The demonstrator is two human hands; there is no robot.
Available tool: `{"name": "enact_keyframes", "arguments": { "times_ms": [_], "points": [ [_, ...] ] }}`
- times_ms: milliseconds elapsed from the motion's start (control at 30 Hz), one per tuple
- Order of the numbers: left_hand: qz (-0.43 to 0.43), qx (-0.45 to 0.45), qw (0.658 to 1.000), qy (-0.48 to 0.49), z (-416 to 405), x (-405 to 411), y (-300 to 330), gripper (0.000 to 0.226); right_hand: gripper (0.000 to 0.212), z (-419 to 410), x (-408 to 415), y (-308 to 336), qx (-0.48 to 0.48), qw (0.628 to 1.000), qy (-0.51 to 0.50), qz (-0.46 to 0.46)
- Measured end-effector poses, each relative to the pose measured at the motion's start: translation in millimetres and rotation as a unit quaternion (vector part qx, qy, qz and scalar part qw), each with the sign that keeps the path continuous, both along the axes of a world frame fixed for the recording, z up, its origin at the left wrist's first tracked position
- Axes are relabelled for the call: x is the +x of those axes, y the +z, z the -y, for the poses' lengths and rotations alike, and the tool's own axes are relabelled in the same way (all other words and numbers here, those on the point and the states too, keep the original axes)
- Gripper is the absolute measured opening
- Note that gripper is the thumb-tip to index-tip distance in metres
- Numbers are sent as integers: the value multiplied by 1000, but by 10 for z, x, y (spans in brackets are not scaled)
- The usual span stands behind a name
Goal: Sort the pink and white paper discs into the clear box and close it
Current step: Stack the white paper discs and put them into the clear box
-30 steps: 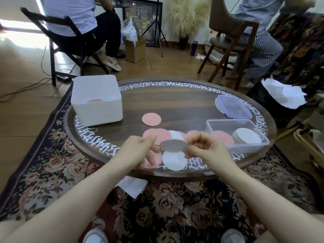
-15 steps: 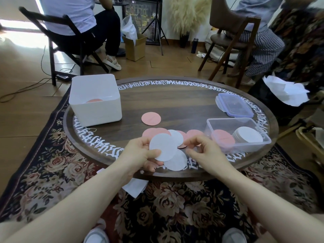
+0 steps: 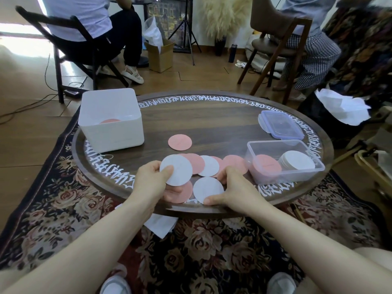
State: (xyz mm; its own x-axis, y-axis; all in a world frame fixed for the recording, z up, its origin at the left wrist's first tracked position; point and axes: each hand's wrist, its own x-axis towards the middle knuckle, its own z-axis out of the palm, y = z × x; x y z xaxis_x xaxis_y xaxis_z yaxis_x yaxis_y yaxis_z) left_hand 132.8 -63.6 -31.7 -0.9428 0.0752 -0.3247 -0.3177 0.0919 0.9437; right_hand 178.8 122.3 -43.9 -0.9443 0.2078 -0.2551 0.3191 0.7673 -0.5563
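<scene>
My left hand (image 3: 151, 183) pinches a white paper disc (image 3: 177, 169) by its left edge, just above the table. My right hand (image 3: 231, 190) is around a second white disc (image 3: 206, 189) lying near the front edge, thumb at its lower rim and fingers at its right side. Several pink and white discs (image 3: 210, 165) overlap behind them, and one pink disc (image 3: 179, 142) lies alone further back. The clear box (image 3: 284, 162) at the right holds a pink stack and a white stack. Its blue-rimmed lid (image 3: 280, 127) lies behind it.
A white tub (image 3: 110, 122) with a pink disc inside stands at the table's back left. The round wooden table (image 3: 212, 122) sits on a flowered rug. Two seated persons on chairs are behind the table. White paper lies on the floor under the front edge.
My left hand has kept the white disc and lowered it slightly. My right hand has let go of that disc and dropped onto the white disc lying by the front edge.
</scene>
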Motion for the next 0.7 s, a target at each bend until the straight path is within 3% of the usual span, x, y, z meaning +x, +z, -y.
{"name": "enact_keyframes", "arguments": {
  "times_ms": [233,367,533,700],
  "points": [
    [8,15,1000,-4,13,-18,-15,10,41,-15,-6,-69,-149,987,-23,-47],
    [21,40,999,-5,22,-36,-4,13,24,-41,13,7,-249,961,-36,-116],
    [35,51,998,-19,17,-37,-2,18,37,-152,65,126,-290,924,-31,-248],
    [40,57,994,-86,-47,59,33,23,50,-168,132,140,-282,914,0,-292]
  ]
}}
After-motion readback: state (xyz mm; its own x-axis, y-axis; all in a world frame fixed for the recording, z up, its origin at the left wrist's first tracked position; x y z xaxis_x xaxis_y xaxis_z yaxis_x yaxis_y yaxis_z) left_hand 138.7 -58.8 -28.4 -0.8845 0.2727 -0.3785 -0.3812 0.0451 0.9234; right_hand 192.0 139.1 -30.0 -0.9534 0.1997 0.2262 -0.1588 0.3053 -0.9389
